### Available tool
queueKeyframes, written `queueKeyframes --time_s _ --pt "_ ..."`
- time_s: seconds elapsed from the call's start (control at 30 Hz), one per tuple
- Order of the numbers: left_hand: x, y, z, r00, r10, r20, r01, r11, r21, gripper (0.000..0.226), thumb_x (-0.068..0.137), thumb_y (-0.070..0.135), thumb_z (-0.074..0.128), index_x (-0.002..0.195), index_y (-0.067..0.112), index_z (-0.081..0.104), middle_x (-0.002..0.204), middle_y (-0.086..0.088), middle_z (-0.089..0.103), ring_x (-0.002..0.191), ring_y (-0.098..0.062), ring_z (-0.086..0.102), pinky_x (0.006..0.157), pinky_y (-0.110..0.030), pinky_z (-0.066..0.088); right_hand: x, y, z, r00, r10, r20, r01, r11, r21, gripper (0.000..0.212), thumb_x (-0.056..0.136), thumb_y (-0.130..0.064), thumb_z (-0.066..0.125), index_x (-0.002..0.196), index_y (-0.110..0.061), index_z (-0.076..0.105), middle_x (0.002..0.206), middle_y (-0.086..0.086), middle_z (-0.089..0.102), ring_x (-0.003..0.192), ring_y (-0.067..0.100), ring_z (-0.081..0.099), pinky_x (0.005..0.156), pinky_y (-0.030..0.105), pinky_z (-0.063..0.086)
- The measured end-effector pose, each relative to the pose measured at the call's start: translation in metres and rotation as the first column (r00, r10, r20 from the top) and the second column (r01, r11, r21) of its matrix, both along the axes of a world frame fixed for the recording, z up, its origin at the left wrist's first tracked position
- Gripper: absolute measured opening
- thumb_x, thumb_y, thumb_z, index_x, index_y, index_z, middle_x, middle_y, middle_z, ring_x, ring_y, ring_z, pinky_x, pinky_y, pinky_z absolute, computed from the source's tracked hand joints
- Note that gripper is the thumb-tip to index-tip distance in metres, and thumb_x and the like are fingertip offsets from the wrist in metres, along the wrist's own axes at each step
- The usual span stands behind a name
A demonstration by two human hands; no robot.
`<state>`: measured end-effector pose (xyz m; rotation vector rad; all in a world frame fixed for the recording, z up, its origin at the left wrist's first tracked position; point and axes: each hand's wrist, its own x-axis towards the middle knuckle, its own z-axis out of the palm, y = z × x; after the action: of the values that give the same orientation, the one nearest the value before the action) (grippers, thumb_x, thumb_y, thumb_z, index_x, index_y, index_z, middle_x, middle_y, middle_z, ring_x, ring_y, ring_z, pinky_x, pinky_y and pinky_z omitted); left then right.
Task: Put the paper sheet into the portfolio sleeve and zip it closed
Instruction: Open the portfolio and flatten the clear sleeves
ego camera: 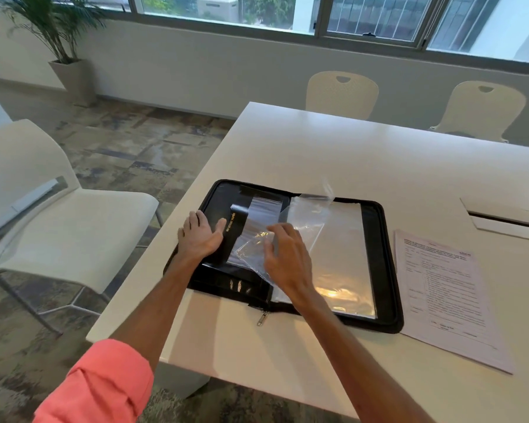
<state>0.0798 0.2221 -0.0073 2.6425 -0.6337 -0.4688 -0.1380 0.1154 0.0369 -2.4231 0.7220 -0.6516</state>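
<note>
Under your right hand's [287,257] spread fingers lies a clear plastic sleeve [306,227] of the open black zip portfolio [385,270], your left hand [199,236] flat and splayed on its left flap, the printed white paper sheet [446,297] well right.

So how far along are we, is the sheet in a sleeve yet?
Not yet. Done: the portfolio lies unzipped and open on the table. In hand: the left hand presses its left flap flat while the right hand is on a clear sleeve, which is lifted. Left: the paper sheet lies outside on the right; it needs inserting, then zipping with the zipper pull.
</note>
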Motion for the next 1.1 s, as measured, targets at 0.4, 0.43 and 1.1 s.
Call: queueKeyframes --time_s 0.4,0.43,1.1 --pt "-0.012 -0.004 0.003 0.976 -0.109 0.187 0.114 0.993 -0.015 0.107 0.098 0.084 0.037 0.174 0.020 -0.003 0.182 -0.015 -0.008 0.169 -0.030 -0.008 0.132 -0.060 -0.007 0.024 0.038 -0.043 0.936 0.177 -0.305 -0.217 0.971 -0.103 0.060 0.114 -0.049 0.036 0.166 -0.017 0.036 0.176 0.006 0.032 0.164 0.021 0.024 0.134 0.057 0.002" --pt "-0.012 -0.003 0.002 0.977 -0.113 0.179 0.118 0.993 -0.017 0.109 0.097 0.086 0.037 0.174 0.021 -0.004 0.182 -0.015 -0.008 0.169 -0.031 -0.008 0.132 -0.059 -0.007 0.026 0.041 -0.044 0.930 0.213 -0.300 -0.258 0.959 -0.117 0.059 0.114 -0.048 0.037 0.165 -0.019 0.038 0.175 0.005 0.033 0.164 0.020 0.025 0.134 0.058 0.001" --pt "0.003 0.026 0.006 0.958 -0.156 0.242 0.205 0.960 -0.191 0.087 0.100 0.020 0.057 0.173 0.037 0.013 0.181 -0.015 0.008 0.167 -0.036 0.009 0.134 -0.055 0.012 0.047 0.052 -0.055 0.779 0.536 -0.327 -0.607 0.775 -0.176 0.065 0.115 -0.053 0.030 0.170 -0.017 0.029 0.176 0.005 0.031 0.166 0.020 0.017 0.136 0.053 0.010"
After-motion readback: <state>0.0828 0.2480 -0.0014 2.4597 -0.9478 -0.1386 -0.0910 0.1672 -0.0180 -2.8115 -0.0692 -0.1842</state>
